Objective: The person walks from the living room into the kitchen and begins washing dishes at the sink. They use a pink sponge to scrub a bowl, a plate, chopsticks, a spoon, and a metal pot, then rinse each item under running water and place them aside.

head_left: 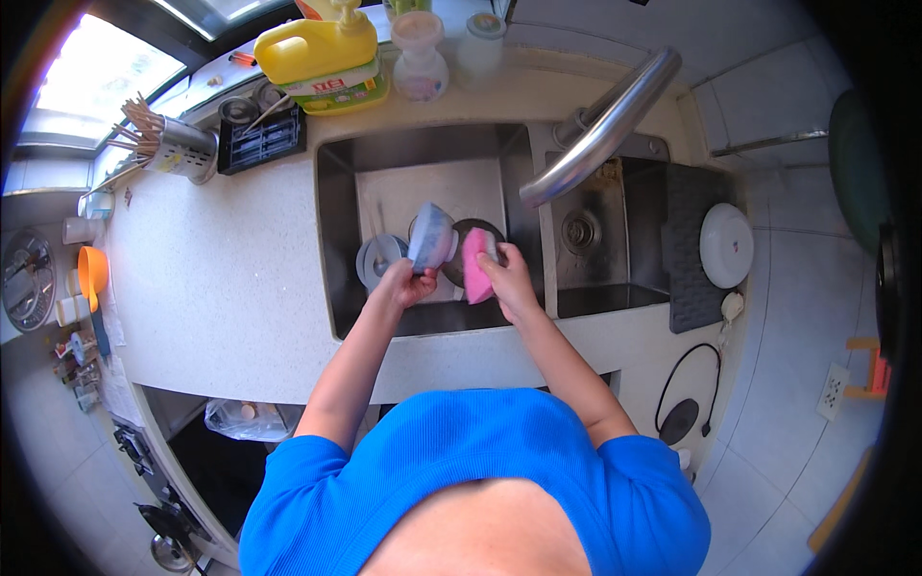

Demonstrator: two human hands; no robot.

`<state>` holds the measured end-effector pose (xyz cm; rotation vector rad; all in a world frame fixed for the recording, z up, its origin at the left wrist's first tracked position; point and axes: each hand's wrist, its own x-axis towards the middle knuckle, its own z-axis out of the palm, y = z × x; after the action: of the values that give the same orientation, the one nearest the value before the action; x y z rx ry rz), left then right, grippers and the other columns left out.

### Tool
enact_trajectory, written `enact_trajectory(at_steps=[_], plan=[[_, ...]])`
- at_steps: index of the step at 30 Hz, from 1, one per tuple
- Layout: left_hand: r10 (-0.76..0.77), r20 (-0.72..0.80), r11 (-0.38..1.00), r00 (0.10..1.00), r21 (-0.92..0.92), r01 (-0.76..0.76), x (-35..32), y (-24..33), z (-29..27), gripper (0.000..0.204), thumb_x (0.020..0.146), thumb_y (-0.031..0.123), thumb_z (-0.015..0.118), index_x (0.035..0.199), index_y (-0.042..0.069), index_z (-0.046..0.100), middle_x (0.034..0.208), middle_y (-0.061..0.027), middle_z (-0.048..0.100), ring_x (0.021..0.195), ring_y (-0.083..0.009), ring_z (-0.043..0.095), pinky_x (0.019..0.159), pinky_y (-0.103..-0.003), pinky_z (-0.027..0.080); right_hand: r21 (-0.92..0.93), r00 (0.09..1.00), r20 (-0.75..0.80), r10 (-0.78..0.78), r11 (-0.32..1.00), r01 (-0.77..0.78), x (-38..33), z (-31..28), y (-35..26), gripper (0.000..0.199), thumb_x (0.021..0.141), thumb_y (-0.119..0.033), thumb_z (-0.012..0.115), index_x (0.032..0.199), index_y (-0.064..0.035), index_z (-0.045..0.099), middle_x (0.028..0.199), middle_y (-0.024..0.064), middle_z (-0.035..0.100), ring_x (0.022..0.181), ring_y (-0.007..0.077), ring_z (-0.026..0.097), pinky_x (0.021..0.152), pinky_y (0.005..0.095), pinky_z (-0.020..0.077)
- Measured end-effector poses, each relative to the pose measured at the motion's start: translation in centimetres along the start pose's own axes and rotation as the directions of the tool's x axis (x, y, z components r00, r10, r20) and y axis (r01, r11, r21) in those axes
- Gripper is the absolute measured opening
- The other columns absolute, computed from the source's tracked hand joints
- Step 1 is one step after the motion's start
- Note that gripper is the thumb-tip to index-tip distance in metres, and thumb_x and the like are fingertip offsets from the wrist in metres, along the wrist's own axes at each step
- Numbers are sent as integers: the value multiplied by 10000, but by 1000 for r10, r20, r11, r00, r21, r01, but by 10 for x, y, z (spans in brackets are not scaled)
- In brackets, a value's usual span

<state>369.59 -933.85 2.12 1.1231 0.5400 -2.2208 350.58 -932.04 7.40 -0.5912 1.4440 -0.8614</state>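
Bowl (pixel 432 236) between sink edges (pixel 325 230), room beyond

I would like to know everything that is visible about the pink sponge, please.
The sponge is a thick, soft-looking block, bright pink, with a paler whitish part on its right side. It stands roughly on end, its long side running up the picture, gripped in the right hand over the larger sink basin. A gap shows between it and the bowl. Whether it is wet, I cannot tell.

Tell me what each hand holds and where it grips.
Left hand holds a blue bowl by its near edge; right hand holds a pink sponge by its right side.
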Motion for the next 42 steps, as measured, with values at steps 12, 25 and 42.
enact_trajectory(at_steps=[12, 25, 42], plan=[[-282, 278, 873, 918, -322, 366, -41, -31, 31, 297, 900, 145, 254, 1095, -41, 376, 900, -208, 507, 419, -83, 391, 389, -193, 313, -400, 880, 230, -416, 784, 475, 3, -8, -25, 208, 713, -45, 599, 913, 13, 591, 872, 148, 595, 833, 263, 579, 713, 299, 455], [-283, 456, 769, 844, -418, 484, -31, -21, 4, 312, 875, 153, 298, 1085, -75, 334, 880, -238, 492, 403, -73, 398, 373, -183, 309, -712, 830, 405, -384, 437, 549, 1, -42, 0, 213, 659, -32, 601, 868, 2, 619, 823, 134, 578, 815, 294, 542, 745, 345, 434], [920, -260, 390, 291, 565, -727, -145, 129, -58, 320, 740, 0, 348, 1009, 29, 178, 840, -182, 445, 537, -186, 501, 451, -282, 427, -483, 952, 285, -109, 842, 241, -11, -36, 12, 356, 745, -147, 639, 1045, 16, 539, 923, 89, 600, 844, 132, 558, 758, 248, 432]])
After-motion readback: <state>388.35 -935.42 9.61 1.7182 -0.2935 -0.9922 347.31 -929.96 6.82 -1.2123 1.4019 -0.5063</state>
